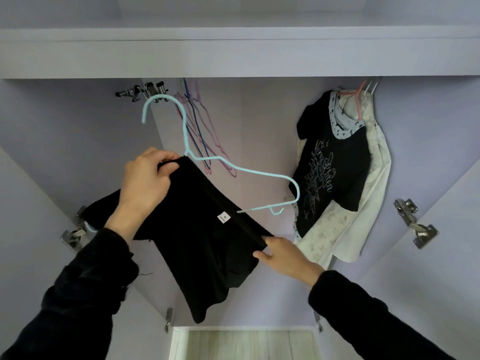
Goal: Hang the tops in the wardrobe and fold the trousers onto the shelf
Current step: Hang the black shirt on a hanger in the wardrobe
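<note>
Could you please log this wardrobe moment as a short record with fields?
left hand: grips black top at its collar
right hand: pinches the collar's other end
blue hanger: one arm inside the top, hook free of any rail
hung: printed tee over a white garment
spare hangers: at back

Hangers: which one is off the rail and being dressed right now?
The light blue hanger, partly inside the black top held by both hands. The pink and blue empty hangers and the pink hanger carrying clothes hang further back.
</note>
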The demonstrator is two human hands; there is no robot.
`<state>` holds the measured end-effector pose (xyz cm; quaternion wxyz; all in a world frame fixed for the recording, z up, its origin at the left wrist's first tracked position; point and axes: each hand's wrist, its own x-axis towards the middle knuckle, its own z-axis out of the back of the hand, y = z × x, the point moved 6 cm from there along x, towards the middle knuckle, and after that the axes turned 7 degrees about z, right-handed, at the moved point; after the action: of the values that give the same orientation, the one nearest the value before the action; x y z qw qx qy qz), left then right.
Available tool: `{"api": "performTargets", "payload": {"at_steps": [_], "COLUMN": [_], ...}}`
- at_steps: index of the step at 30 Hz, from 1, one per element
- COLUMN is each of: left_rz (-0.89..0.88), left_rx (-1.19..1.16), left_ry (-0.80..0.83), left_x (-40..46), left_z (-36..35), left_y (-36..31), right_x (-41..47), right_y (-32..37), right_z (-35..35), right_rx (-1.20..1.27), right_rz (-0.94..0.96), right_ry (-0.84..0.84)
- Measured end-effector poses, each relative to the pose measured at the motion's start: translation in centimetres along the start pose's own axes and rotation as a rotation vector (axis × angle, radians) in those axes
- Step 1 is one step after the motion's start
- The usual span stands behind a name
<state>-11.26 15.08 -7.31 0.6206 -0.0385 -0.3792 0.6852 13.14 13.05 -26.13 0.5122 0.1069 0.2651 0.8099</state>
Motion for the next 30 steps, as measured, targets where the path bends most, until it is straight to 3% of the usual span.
{"api": "performTargets", "payload": {"at_steps": [8, 13, 16, 21, 27, 30], "left_rz": [0.129, -0.002, -0.051, 0.108, 0.07, 0.092], "left_rx": [-0.046, 0.098, 0.014, -0.281, -0.143, -0.196], "left_ry": [0.073, 0.046, 0.056, -0.035, 0.009, 0.007], "left_x": [-0.9, -0.6, -0.8, -0.6, -0.5, -0.9], "left_z": [-0.6, -0.8, -1.0, 0.0, -0.5, -0.6], "left_y": [2.5, 1.0, 0.6, 0.0, 1.0, 1.1], "right_x": [-0.6, -0.5, 0.0, 0.6, 0.5, 0.9], "right_y": [-7.3, -5.6, -5.1, -5.4, -5.2, -6.0], "right_z": [6.2, 9.6, 11.8, 11.1, 11.8, 12.9], "right_rx": [0.127, 0.071, -0.008, -0.027, 0.085, 0.122], "right_rz": [-0.103, -0.104, -0.077, -0.116, -0.084, -0.108], "right_ry": [-0.004, -0.057, -0.105, -0.049, -0.071, -0.089]}}
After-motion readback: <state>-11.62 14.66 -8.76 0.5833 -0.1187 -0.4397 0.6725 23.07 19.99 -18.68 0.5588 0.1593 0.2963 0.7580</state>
